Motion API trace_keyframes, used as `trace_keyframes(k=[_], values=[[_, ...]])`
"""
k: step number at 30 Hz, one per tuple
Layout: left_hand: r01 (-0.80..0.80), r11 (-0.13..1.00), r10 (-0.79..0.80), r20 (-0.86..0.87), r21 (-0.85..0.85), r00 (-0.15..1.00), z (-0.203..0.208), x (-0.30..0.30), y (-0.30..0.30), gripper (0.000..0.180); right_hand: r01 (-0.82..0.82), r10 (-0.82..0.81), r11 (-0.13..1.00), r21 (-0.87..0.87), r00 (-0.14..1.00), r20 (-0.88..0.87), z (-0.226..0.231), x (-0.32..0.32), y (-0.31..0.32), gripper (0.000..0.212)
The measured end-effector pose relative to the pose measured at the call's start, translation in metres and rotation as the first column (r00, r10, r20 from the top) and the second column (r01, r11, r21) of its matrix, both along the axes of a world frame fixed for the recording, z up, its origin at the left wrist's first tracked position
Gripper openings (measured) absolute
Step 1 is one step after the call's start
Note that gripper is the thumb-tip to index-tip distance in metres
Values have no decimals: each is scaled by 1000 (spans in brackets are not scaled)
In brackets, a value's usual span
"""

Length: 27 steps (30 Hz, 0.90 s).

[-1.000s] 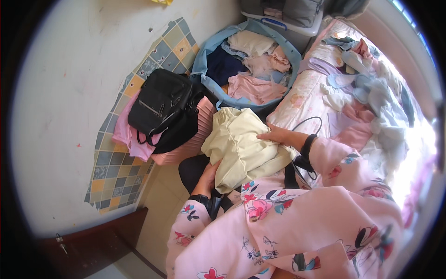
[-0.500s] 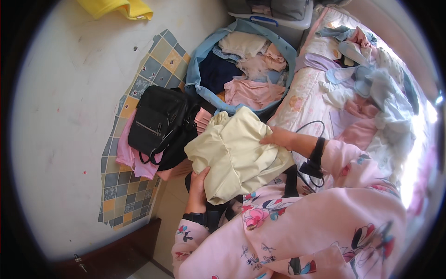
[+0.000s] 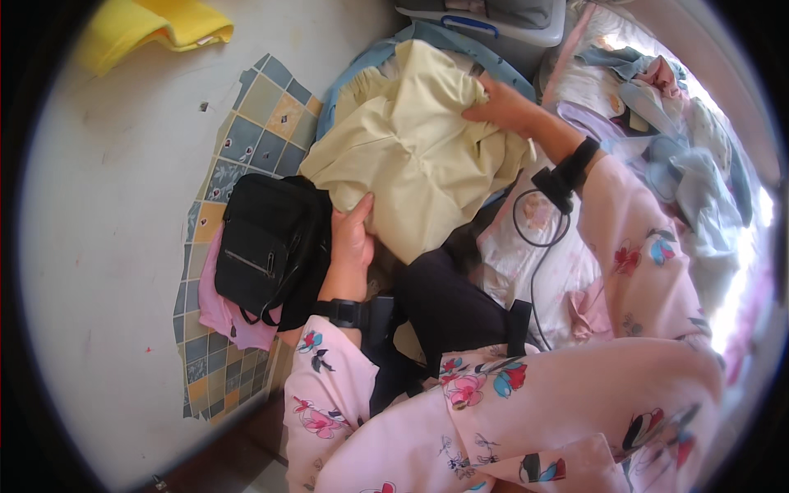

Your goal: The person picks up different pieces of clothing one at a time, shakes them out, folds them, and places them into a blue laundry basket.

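Observation:
A pale yellow garment [image 3: 411,156] with a gathered edge at its upper left hangs between my two hands; whether it is trousers or something else I cannot tell. My left hand [image 3: 353,234] grips its lower left side, thumb on top and most fingers underneath. At its upper right, my right hand [image 3: 497,108] pinches the cloth. Beneath and behind the garment is a round light-blue fabric bin [image 3: 362,62]. The cloth covers nearly all of the bin's opening, so its contents are hidden.
Left of my left hand, a black backpack [image 3: 271,238] lies on pink cloth [image 3: 234,320]. Yellow cloth [image 3: 156,33] is at the upper left. Clothes [image 3: 699,189] are heaped on the bed at the right. A grey lidded box [image 3: 518,25] stands behind the bin. A cable [image 3: 534,283] loops from my right wrist.
Both hands have carried the pale yellow garment forward, from near my lap to above the blue bin. It now hides the clothes that showed inside. My right arm is stretched farther out.

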<state>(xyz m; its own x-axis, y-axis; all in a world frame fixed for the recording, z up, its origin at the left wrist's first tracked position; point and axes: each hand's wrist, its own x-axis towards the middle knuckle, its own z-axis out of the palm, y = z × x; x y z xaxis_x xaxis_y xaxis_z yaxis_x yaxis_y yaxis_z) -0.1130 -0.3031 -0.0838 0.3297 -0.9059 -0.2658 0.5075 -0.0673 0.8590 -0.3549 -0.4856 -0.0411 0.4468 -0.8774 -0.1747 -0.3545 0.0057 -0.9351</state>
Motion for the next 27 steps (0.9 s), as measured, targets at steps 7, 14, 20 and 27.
trace_keyframes(k=[7, 14, 20, 27], values=[[148, 961, -114, -149, 236, 982, -83, -27, -54, 36, -138, 52, 922, -362, 970, -236, -54, -6, -89, 47], [75, 934, -10, -185, 350, 983, -130, -29, -74, 31, -195, 36, 948, -251, 851, -525, -137, 9, -109, 56], [205, 870, -406, 417, 449, 813, -138, 15, -98, 29, -312, -9, 912, -268, 637, -771, -153, 24, -67, 84], [499, 791, -483, 862, 354, 154, -81, 13, -131, 28, -808, 191, 228, -543, 584, -789, -87, 94, -33, 79]])
